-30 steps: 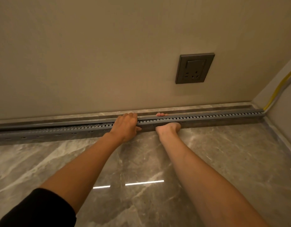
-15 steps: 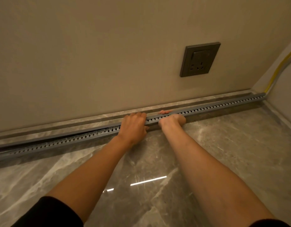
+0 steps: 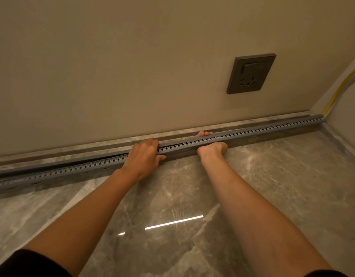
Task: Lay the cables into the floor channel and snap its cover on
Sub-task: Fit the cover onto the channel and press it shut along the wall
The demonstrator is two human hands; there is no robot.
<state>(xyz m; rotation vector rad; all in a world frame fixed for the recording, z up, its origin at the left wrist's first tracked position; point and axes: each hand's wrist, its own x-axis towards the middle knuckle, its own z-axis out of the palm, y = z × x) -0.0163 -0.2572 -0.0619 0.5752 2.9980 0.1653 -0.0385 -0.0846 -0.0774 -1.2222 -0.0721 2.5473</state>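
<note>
Floor channel (image 3: pixel 272 129): grey perforated strip at the wall's foot, long axis left–right, straight ahead of both hands.
Left hand (image 3: pixel 142 156): curled over its top, gripping it.
Right hand (image 3: pixel 211 148): wrapped round it — fingertips (image 3: pixel 204 133) show behind.
Hidden: cables inside; cover seating unclear.
</note>
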